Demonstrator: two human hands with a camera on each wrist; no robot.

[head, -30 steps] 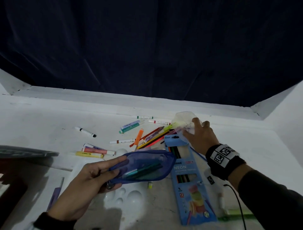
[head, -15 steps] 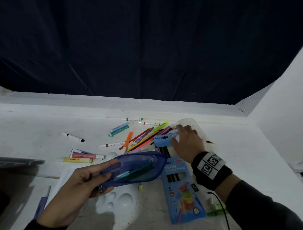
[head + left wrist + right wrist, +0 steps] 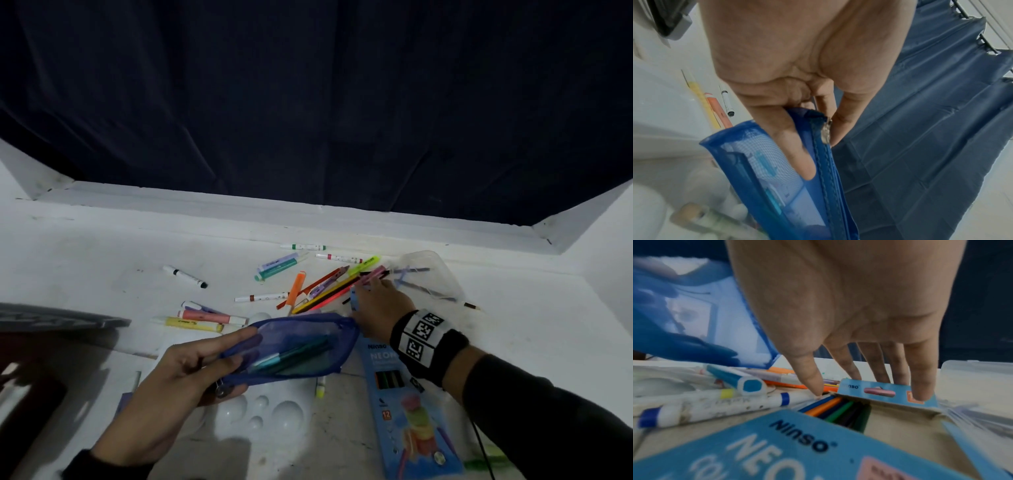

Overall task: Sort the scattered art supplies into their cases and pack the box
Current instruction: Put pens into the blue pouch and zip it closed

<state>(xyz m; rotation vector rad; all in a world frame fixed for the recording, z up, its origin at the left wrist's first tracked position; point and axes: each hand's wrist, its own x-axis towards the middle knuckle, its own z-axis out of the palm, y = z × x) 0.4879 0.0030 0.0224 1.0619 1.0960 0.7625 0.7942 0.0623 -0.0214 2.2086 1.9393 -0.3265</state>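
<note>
My left hand [image 3: 205, 359] grips a blue mesh pouch [image 3: 294, 346] at its zipper end, thumb on one side [image 3: 797, 138]. Teal pens [image 3: 291, 356] lie inside it. The pouch [image 3: 777, 178] hangs above a white paint palette [image 3: 274, 411]. My right hand [image 3: 376, 298] reaches over the open end of a blue neon pencil box [image 3: 411, 421]. Its straight fingers [image 3: 920, 378] rest on the box flap [image 3: 879, 391], and the thumb touches down beside the pencils in the box [image 3: 834, 408]. A pile of loose pencils and markers [image 3: 329, 287] lies just left of that hand.
A clear plastic case [image 3: 435, 274] lies open behind the right hand. Highlighters [image 3: 195, 320] and a black-capped marker [image 3: 185, 277] are scattered to the left. A dark tray [image 3: 51, 318] sits at the left edge. A dark curtain hangs behind the white ledge.
My right hand has come off the clear case and moved left and nearer, onto the pencil box flap by the pile. The left hand keeps its hold on the pouch.
</note>
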